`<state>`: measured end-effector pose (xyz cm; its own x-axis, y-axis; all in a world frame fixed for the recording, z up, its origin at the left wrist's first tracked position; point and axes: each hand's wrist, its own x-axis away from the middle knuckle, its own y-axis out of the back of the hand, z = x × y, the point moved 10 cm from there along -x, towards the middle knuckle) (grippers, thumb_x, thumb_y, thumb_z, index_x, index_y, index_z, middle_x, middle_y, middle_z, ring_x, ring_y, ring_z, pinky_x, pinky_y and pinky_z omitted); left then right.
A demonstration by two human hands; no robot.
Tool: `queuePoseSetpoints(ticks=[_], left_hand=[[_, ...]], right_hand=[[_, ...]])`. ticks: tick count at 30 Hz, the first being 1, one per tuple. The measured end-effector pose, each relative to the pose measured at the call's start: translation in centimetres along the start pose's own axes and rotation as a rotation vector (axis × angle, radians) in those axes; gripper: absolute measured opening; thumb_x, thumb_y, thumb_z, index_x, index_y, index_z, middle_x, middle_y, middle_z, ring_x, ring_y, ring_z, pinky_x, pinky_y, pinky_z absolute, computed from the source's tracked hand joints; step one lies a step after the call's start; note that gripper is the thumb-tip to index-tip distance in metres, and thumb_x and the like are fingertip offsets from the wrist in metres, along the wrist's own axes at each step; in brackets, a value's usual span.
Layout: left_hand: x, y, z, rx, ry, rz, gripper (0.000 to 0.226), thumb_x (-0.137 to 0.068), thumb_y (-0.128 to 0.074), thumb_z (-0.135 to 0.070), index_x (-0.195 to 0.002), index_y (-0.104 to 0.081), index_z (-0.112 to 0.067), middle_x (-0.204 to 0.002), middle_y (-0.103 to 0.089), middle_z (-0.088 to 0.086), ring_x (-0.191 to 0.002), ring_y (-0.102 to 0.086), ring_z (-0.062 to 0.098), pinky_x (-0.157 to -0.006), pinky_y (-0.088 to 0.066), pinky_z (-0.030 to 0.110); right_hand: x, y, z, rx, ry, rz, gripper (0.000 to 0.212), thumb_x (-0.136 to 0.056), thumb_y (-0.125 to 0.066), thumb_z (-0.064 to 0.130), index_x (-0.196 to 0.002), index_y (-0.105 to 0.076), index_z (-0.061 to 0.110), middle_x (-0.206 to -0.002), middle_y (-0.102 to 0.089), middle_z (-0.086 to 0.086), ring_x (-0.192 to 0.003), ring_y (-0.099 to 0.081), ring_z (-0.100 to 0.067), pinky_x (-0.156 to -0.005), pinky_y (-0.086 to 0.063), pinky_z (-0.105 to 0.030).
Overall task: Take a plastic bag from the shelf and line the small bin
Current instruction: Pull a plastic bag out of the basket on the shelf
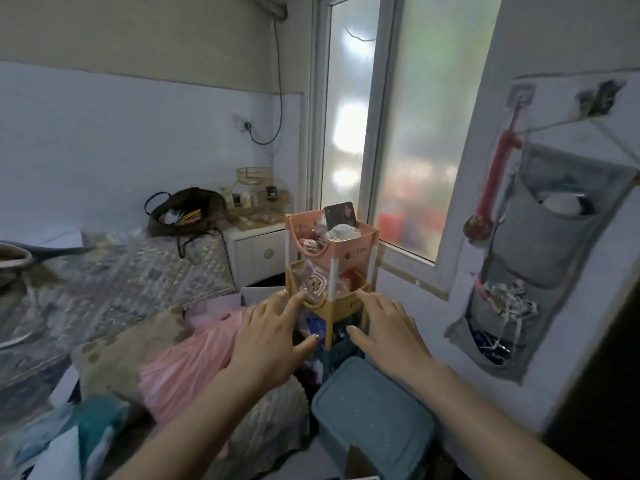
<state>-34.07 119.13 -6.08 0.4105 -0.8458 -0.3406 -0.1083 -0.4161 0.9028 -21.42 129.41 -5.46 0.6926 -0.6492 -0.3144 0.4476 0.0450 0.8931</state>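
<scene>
Your shelf (330, 271): pink basket on top, yellow tier under it, dark lower tier, standing by window (405, 133). Plastic bags crumpled in yellow tier, hard to tell apart. Your left hand (273, 327) spread flat, fingers apart, forefinger at yellow tier's front rim. Your right hand (388, 327) likewise spread, empty, fingertips at same rim's right corner. Blue bin (374, 417) below shelf, near your right wrist. Pink bag (187, 362) lies on bed at left.

view: single head cam, wide-angle
facing: forward and down, toward the tiered shelf (330, 268) by the window (391, 133)
distance: close, both forearms reach in from the bottom edge
shared: nothing, only one view
</scene>
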Motion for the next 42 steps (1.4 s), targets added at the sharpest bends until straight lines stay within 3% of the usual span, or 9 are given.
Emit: queuePoseSetpoints(ticks=[4,11,14,22,29,33,37,42], left_hand=[[-8.9,-2.8,6.3,-0.002,0.034,0.042,0.073,-0.082,-0.042,-0.061,-0.143,-0.012,-0.036,-0.152,-0.025,0.004,-0.134,-0.032,0.028,-0.108,-0.025,0.043],[-25.0,-7.2,11.0,-0.066,-0.178,0.036,0.071,-0.081,-0.044,-0.059,-0.141,-0.020,-0.031,-0.147,-0.033,0.006,-0.132,-0.034,0.028,-0.110,-0.023,0.044],[-31.8,-9.0,13.2,-0.050,-0.182,0.060,0.069,-0.082,-0.045,-0.056,-0.141,-0.022,-0.028,-0.146,-0.035,0.007,-0.131,-0.035,0.029,-0.109,-0.024,0.045],[-45.8,-18.2,14.0,-0.022,-0.235,0.152,0.070,-0.082,-0.045,-0.056,-0.141,-0.022,-0.028,-0.145,-0.036,0.007,-0.132,-0.034,0.029,-0.111,-0.024,0.045],[-59.5,-25.2,17.7,-0.036,-0.123,0.187,0.076,-0.079,-0.044,-0.064,-0.142,-0.017,-0.031,-0.147,-0.034,0.007,-0.134,-0.032,0.028,-0.112,-0.020,0.047],[-64.0,-30.8,16.2,0.064,-0.080,0.316,0.088,-0.071,-0.044,-0.075,-0.143,-0.009,-0.037,-0.150,-0.030,0.007,-0.134,-0.033,0.029,-0.112,-0.022,0.050],[-65.9,-35.9,15.2,0.234,0.001,0.469,0.100,-0.062,-0.051,-0.079,-0.142,-0.002,-0.042,-0.148,-0.033,0.006,-0.130,-0.039,0.028,-0.105,-0.035,0.048],[-66.8,-36.6,14.9,0.304,-0.073,0.399,0.082,-0.069,-0.068,-0.056,-0.137,-0.027,-0.036,-0.127,-0.055,0.004,-0.112,-0.055,0.023,-0.090,-0.050,0.041]], right_hand=[[-8.5,-3.2,-1.1,0.003,-0.019,-0.026,0.058,-0.087,-0.053,0.040,-0.138,-0.029,0.023,-0.137,-0.043,-0.001,-0.121,-0.040,-0.025,-0.095,-0.037,-0.040],[-20.4,-7.9,-5.6,0.019,-0.253,-0.073,0.060,-0.088,-0.052,0.039,-0.140,-0.027,0.023,-0.143,-0.039,-0.002,-0.128,-0.035,-0.024,-0.103,-0.033,-0.043],[-25.0,-8.8,-7.3,0.055,-0.321,-0.091,0.058,-0.087,-0.054,0.038,-0.138,-0.032,0.022,-0.138,-0.045,-0.004,-0.125,-0.039,-0.025,-0.102,-0.033,-0.042],[-38.4,-11.9,-15.7,0.101,-0.398,-0.123,0.056,-0.085,-0.058,0.035,-0.134,-0.038,0.019,-0.132,-0.050,-0.007,-0.119,-0.045,-0.028,-0.096,-0.040,-0.046],[-53.2,-17.5,-24.8,0.105,-0.429,-0.027,0.058,-0.085,-0.053,0.038,-0.136,-0.034,0.020,-0.136,-0.046,-0.008,-0.122,-0.043,-0.028,-0.097,-0.040,-0.047],[-58.7,-20.3,-27.9,0.172,-0.376,0.040,0.066,-0.083,-0.058,0.040,-0.139,-0.029,0.023,-0.131,-0.052,-0.006,-0.114,-0.051,-0.026,-0.094,-0.047,-0.043],[-60.8,-22.6,-29.7,0.146,-0.358,0.100,0.066,-0.081,-0.063,0.035,-0.138,-0.030,0.031,-0.117,-0.062,-0.004,-0.098,-0.061,-0.023,-0.084,-0.052,-0.039],[-61.0,-22.4,-29.7,0.094,-0.311,0.032,0.037,-0.085,-0.062,0.015,-0.120,-0.054,0.024,-0.099,-0.071,-0.007,-0.085,-0.069,-0.021,-0.074,-0.058,-0.035]])
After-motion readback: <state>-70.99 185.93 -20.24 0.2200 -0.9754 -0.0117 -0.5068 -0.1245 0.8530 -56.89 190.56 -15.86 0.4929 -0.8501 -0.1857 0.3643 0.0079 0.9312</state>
